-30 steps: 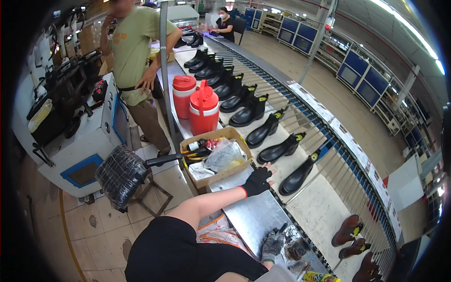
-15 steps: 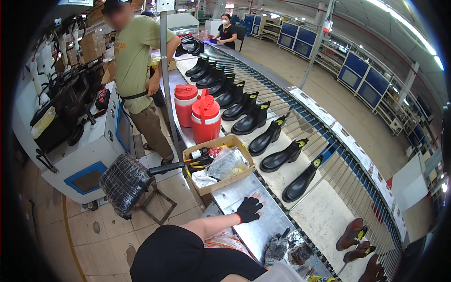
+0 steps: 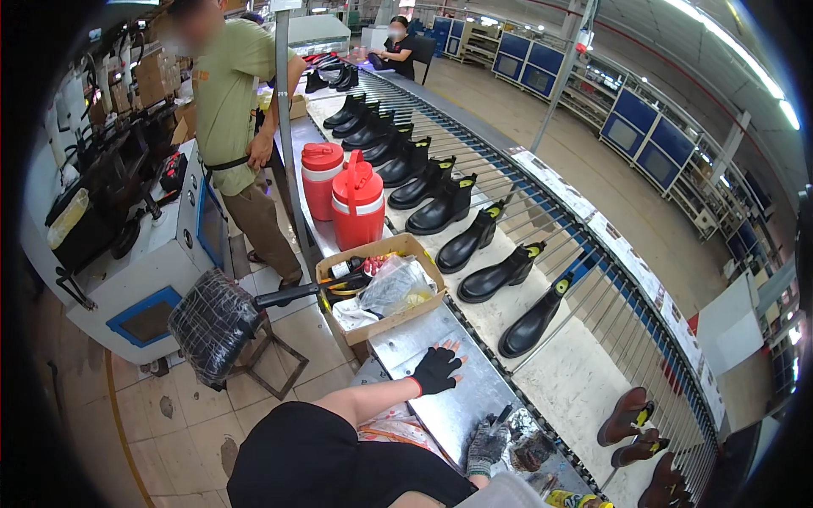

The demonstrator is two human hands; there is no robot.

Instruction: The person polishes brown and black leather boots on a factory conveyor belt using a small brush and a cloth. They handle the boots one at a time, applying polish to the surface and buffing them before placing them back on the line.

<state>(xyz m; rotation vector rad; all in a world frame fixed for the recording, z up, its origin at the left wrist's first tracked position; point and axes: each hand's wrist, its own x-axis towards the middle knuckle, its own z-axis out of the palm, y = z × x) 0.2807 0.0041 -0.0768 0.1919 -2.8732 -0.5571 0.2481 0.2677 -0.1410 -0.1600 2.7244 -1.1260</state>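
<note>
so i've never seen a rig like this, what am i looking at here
No machine is doing the handling: these are a person's own gloved hands, seen through a wide fisheye camera worn on the head, looking down. That's why straight edges bend.

The left hand, in a black fingerless glove, rests spread on a metal worktop, apparently holding nothing. The right hand, in a grey glove, seems to grip a slim dark object; I can't tell what.

Beyond the worktop stand black boots in a row. An open carton sits nearer, beside red-and-white jugs.
</note>
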